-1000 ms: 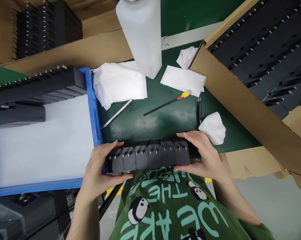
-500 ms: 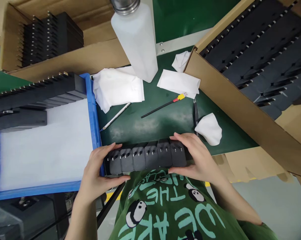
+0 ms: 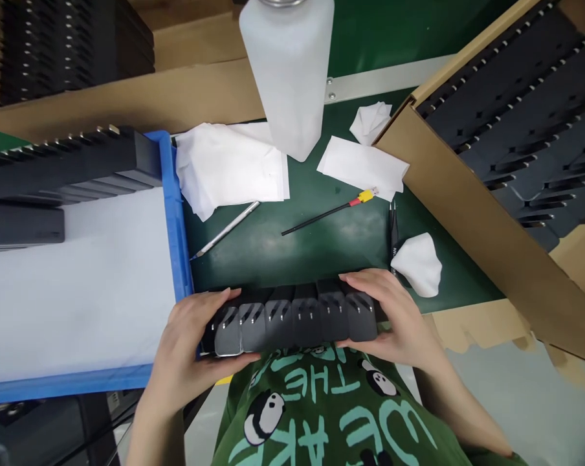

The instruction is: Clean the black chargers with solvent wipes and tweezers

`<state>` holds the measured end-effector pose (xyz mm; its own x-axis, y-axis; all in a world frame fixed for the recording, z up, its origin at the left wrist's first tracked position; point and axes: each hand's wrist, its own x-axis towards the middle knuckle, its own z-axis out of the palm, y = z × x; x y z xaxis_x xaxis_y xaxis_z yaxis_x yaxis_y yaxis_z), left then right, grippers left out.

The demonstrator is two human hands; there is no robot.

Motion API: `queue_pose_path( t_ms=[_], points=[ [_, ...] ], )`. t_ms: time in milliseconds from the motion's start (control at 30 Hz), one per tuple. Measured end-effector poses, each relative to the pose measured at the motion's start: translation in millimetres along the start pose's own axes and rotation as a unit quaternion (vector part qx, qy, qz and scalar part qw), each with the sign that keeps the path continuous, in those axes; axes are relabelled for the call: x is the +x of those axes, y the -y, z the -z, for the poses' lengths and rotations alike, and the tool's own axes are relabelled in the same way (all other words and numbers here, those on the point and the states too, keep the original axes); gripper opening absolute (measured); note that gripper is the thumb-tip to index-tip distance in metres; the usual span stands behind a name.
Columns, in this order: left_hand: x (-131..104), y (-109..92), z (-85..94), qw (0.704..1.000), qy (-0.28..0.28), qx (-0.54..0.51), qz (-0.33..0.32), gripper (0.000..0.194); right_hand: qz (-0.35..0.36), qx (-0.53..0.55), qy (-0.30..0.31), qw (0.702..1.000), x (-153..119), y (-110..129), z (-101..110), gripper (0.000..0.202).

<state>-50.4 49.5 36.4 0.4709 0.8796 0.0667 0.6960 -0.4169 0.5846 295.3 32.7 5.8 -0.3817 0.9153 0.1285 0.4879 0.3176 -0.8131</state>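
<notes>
Between my two hands is a row of several black power adapters (image 3: pixel 292 318), pressed side by side with their metal prongs facing up. My left hand (image 3: pixel 195 340) is closed round the left end of the row, thumb along the near side and fingers on the far side. At the right end my right hand (image 3: pixel 389 317) grips in the same way. The row lies at the near edge of the green table (image 3: pixel 244 259), close against my shirt. What the palms touch at the ends is partly hidden.
Left stands a blue tray (image 3: pixel 176 220) holding more black adapters (image 3: pixel 69 168). Cardboard boxes (image 3: pixel 486 239) of adapters flank the back and right. On the table are a white bottle (image 3: pixel 292 77), white cloths (image 3: pixel 234 162), a craft knife (image 3: pixel 224 231), a short cable (image 3: pixel 321 215) and tweezers (image 3: pixel 393 230).
The view has shifted, so the bottle and boxes appear larger and nearer. Both hands keep their hold on the adapter row, which appears slightly lower and farther right in the picture.
</notes>
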Motion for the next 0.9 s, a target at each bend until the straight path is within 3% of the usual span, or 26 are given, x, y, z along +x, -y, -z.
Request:
queue_pose_path(
  t_ms=[433,700,900],
  points=[
    [2,-1,-0.1,1.0,0.002,0.009,-0.004,0.082,-0.009,-0.017,-0.006,1.0,0,1,0,0.078],
    [2,-3,1.2,1.0,0.001,0.002,-0.004,0.081,-0.051,-0.046,0.057,0.996,6,20,6,0.075],
    [9,-21,4.6,0.999,0.016,0.03,-0.022,0.075,-0.064,-0.082,0.031,0.994,9,31,5,0.061]
  ],
)
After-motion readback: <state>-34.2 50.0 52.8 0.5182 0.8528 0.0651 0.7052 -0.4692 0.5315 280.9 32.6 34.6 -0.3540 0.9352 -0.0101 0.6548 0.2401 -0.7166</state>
